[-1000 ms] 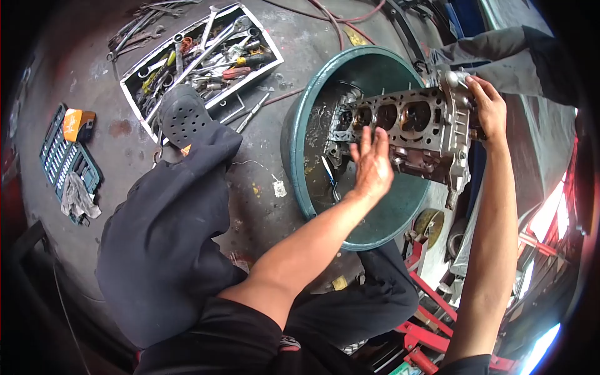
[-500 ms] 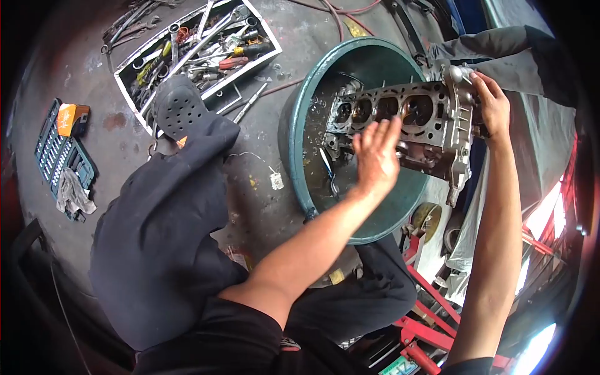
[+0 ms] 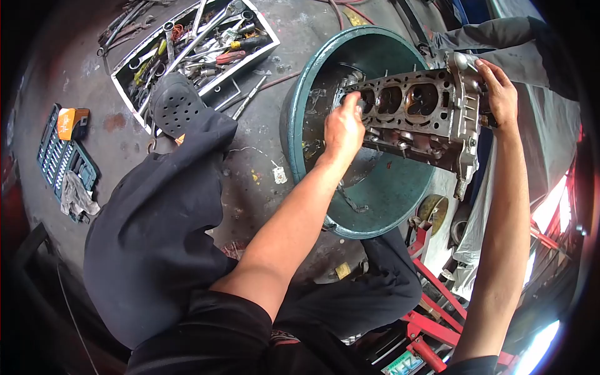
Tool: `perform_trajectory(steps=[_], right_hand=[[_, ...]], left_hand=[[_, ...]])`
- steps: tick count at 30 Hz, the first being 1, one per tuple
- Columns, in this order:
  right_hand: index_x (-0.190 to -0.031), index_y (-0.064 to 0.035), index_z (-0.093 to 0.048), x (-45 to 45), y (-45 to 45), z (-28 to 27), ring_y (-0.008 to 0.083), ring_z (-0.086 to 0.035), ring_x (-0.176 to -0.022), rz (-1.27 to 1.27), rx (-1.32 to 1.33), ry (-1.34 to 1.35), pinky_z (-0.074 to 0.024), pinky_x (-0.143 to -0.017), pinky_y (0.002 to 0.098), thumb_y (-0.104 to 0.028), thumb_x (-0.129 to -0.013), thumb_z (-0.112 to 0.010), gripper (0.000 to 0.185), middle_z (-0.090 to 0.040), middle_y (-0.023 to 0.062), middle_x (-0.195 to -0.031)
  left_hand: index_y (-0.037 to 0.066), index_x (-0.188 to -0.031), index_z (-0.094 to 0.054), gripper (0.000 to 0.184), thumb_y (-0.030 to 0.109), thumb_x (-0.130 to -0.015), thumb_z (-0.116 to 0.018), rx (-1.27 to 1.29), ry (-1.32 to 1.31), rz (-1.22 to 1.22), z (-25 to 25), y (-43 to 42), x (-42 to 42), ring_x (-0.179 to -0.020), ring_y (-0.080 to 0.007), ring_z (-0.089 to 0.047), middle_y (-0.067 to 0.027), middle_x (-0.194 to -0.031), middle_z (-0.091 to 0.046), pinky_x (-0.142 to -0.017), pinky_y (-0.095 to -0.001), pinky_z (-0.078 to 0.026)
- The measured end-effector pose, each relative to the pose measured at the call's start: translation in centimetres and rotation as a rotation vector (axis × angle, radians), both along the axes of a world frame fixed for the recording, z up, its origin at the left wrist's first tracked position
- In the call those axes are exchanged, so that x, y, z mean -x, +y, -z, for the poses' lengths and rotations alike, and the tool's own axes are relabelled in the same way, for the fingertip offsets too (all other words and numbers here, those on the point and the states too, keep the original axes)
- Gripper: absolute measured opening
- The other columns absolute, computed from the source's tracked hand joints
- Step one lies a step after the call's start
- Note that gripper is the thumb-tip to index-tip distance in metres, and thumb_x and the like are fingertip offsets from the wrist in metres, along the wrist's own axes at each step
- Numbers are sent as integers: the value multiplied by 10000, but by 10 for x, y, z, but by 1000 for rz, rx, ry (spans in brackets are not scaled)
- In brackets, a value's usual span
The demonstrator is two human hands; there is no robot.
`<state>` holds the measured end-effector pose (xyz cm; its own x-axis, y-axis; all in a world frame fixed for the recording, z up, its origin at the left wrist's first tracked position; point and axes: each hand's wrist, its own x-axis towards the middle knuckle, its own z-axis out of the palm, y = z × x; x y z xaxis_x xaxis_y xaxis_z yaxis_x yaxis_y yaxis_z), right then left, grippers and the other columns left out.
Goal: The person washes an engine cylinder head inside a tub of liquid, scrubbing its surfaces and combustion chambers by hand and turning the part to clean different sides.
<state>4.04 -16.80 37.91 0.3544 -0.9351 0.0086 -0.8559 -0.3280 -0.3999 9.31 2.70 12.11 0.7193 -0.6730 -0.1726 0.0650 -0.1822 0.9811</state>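
A metal engine cylinder head [image 3: 406, 128] lies tilted across the right rim of a round green tub [image 3: 384, 206]. Its row of round combustion chambers faces up, and its left end sits down inside the tub. My right hand [image 3: 500, 97] grips the outer right end, thumb hidden and fingers over the casting. At the opposite end, my left hand [image 3: 345, 128] is closed around the edge, covering the leftmost chamber; part of its fingers is hidden. Dark liquid and small metal parts show in the tub's bottom, beneath the head.
A white-edged toolbox [image 3: 194, 62] full of wrenches and screwdrivers stands at upper left. Farther left lie an open socket set [image 3: 65, 159] and an orange box [image 3: 73, 124]. Red jack-like frames [image 3: 437, 300] stand at lower right. Grey cloth [image 3: 500, 47] hangs at upper right.
My left hand has moved left from above the middle of the cylinder head to its left end, and its spread fingers have closed. My right hand keeps its grip on the right end.
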Motion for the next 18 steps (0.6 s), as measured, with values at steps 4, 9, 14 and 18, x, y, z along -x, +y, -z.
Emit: perform_trajectory(steps=[4, 9, 14, 18], right_hand=[[-1132, -36, -691, -3, 4, -2, 98, -610, -906, 2, -8, -13, -460, -830, 239, -397, -862, -722, 452, -688, 41, -997], [-1129, -31, -691, -1, -1, 1, 103, -613, -895, -7, 3, -22, -463, -824, 239, -393, -870, -715, 445, -689, 39, -984], [-1121, -24, -696, -1, 4, -1, 98, -606, -894, -33, 13, -14, -464, -814, 236, -371, -875, -714, 426, -689, 44, -977], [-1125, -21, -698, 4, -6, 1, 96, -604, -897, -55, 1, -57, -456, -828, 233, -358, -874, -714, 421, -692, 49, -993]], left_hand=[[70, -1289, -512, 357, 89, -932, -528, -25, -11, 17, 2, -25, 28, -803, -410, -662, -230, -898, -671, -705, -478, -524], [-72, -1307, -487, 403, 21, -915, -476, 183, 28, 9, -64, -10, 78, -1348, -424, -397, -253, -1365, -521, -1110, -628, -202], [-42, -1336, -495, 444, 40, -905, -429, -57, -101, 247, -2, -2, 66, -1413, -423, -294, -210, -1418, -492, -1147, -619, -92], [-10, -1320, -519, 442, 23, -881, -482, 255, -110, 43, -48, 2, 77, -1366, -389, -364, -200, -1390, -516, -1109, -629, -177]])
